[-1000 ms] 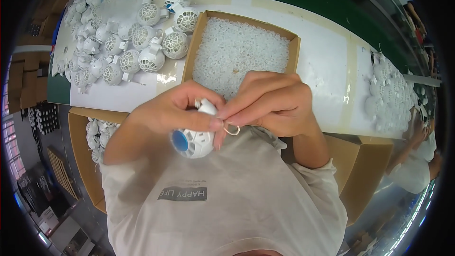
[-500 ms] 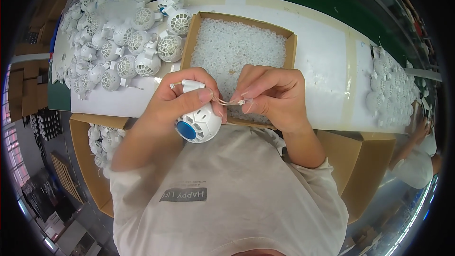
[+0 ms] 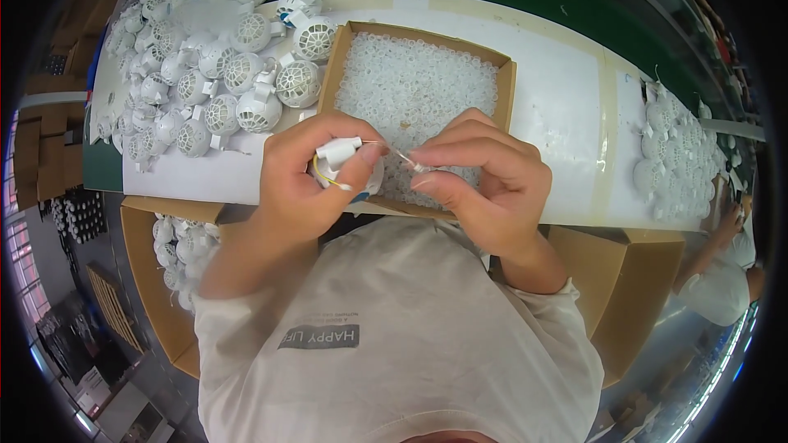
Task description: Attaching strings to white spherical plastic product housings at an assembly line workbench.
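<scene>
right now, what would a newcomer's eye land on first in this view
Most likely the heap of white latticed balls at upper left. Right of it, in the middle, an open cardboard box holds small clear rings. Near the box's lower edge, the left hand grips a white part and the right hand pinches a thin wire.

The bare left hand [image 3: 297, 176] is curled in a grip; the bare right hand [image 3: 502, 180] is held near it, thumb [image 3: 454, 194] and fingers [image 3: 476, 150] pinched.

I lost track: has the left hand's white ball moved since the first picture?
Yes: the white ball moved forward, toward the box of clear bits.
</scene>
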The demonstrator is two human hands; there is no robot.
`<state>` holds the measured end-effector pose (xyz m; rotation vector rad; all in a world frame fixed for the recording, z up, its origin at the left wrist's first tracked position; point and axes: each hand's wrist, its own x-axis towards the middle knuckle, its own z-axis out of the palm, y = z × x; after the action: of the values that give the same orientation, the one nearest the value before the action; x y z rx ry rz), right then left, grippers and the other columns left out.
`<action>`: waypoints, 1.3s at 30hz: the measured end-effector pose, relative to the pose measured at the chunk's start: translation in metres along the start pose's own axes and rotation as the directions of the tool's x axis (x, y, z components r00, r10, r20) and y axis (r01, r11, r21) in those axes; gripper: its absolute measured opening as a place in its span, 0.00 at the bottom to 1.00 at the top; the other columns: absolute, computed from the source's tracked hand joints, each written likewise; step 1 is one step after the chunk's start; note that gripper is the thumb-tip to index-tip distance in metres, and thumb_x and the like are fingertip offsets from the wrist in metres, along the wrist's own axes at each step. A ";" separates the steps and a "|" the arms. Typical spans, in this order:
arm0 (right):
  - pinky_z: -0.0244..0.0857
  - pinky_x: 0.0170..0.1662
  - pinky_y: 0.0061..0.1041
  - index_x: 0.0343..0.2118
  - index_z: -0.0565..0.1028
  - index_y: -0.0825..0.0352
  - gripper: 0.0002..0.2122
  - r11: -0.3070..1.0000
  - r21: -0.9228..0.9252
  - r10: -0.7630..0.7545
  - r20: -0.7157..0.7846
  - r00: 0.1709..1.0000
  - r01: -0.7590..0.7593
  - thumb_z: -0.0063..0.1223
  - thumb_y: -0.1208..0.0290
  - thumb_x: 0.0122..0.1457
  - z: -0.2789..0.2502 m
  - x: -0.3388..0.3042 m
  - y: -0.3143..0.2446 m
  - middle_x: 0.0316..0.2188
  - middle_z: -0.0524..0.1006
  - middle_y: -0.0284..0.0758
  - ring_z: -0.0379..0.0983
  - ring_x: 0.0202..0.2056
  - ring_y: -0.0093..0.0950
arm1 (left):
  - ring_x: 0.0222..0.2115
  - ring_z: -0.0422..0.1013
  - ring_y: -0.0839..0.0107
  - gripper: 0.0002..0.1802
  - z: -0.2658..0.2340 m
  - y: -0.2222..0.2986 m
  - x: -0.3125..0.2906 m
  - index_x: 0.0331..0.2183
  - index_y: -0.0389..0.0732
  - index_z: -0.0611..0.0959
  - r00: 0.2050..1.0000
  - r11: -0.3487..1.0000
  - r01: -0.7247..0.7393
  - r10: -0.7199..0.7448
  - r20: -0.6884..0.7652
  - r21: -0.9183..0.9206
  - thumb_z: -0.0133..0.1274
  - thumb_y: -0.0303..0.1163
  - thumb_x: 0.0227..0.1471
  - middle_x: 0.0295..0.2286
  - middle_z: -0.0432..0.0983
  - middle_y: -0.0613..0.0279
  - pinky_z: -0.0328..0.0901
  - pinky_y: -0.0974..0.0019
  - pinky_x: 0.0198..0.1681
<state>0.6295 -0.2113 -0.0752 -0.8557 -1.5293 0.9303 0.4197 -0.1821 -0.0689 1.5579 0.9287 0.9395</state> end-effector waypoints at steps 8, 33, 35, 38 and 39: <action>0.67 0.37 0.26 0.32 0.83 0.70 0.09 0.945 -0.322 -0.057 0.011 0.998 0.058 0.67 0.83 0.45 0.003 0.001 0.010 0.30 0.82 0.35 0.73 0.34 0.28 | 0.26 0.76 0.62 0.13 0.004 -0.013 0.002 0.39 0.37 0.82 0.900 0.754 -0.419 0.418 0.122 0.506 0.61 0.26 0.49 0.28 0.80 0.55 0.69 0.65 0.31; 0.62 0.39 0.32 0.29 0.81 0.68 0.11 0.755 -0.427 -0.452 0.211 0.867 0.497 0.64 0.80 0.36 -0.002 0.013 0.011 0.26 0.78 0.31 0.71 0.35 0.34 | 0.39 0.75 0.61 0.38 0.011 -0.008 -0.012 0.66 0.35 0.56 0.902 0.869 0.304 -0.129 0.413 -0.390 0.50 0.36 0.61 0.38 0.78 0.49 0.67 0.63 0.47; 0.62 0.40 0.34 0.28 0.81 0.67 0.12 0.706 -0.483 -0.455 0.251 0.855 0.518 0.63 0.79 0.35 -0.004 0.016 0.009 0.26 0.78 0.31 0.71 0.36 0.35 | 0.39 0.75 0.63 0.38 0.009 -0.010 -0.008 0.67 0.36 0.54 0.912 0.962 0.182 -0.087 0.401 -0.205 0.49 0.34 0.61 0.38 0.79 0.50 0.67 0.64 0.47; 0.61 0.42 0.37 0.27 0.80 0.66 0.09 0.660 -0.584 -0.354 0.313 0.881 0.473 0.63 0.77 0.38 -0.007 0.018 0.004 0.25 0.77 0.30 0.73 0.37 0.36 | 0.39 0.76 0.65 0.38 0.008 -0.007 -0.002 0.67 0.36 0.54 0.919 0.995 0.094 -0.093 0.383 0.015 0.49 0.33 0.61 0.37 0.79 0.50 0.67 0.65 0.47; 0.61 0.42 0.37 0.27 0.80 0.66 0.09 0.658 -0.586 -0.354 0.315 0.881 0.473 0.63 0.77 0.38 -0.010 0.019 0.004 0.25 0.77 0.30 0.73 0.37 0.36 | 0.39 0.76 0.66 0.38 0.009 -0.006 0.001 0.67 0.36 0.54 0.923 0.991 0.049 -0.094 0.373 0.127 0.49 0.32 0.61 0.37 0.79 0.51 0.68 0.65 0.47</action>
<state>0.6368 -0.1913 -0.0693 -0.8449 -2.1456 0.0997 0.4277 -0.1842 -0.0759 1.7142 0.7657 0.5114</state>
